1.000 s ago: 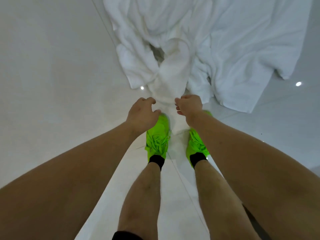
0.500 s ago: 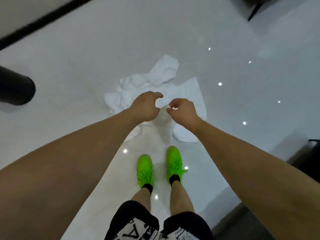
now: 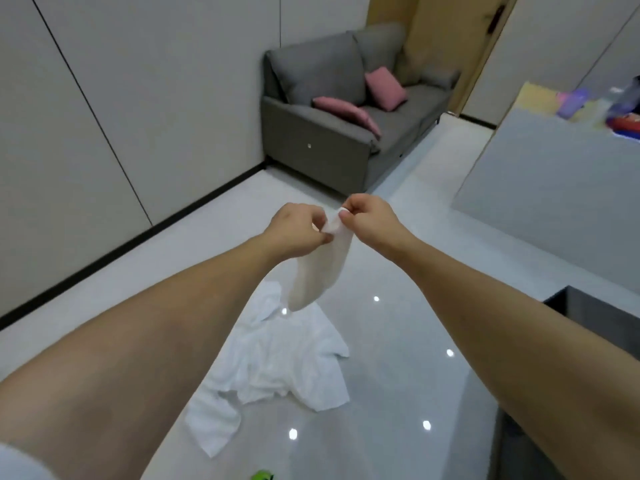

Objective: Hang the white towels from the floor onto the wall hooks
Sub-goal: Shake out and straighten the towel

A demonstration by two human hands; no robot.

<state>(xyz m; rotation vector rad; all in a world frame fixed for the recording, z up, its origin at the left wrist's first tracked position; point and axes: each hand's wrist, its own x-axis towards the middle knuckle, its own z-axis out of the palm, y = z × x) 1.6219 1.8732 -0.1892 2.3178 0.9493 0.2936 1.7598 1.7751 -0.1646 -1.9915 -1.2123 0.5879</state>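
Observation:
A small white towel [image 3: 320, 271] hangs in the air in front of me, its lower end loose above the floor. My left hand [image 3: 298, 230] and my right hand [image 3: 363, 220] pinch its top edge side by side, close together. On the glossy floor below them lies a crumpled heap of white towels [image 3: 277, 365]. No wall hooks are in sight.
A grey sofa [image 3: 346, 116] with pink cushions stands in the far corner. Panelled wall [image 3: 121, 98] runs along the left with a black skirting. A grey counter [image 3: 554, 174] with colourful items is on the right, and a dark box [image 3: 595, 317] stands below it.
I have straightened up and the view has risen from my feet to the room. Both hands have lifted one small towel off the heap.

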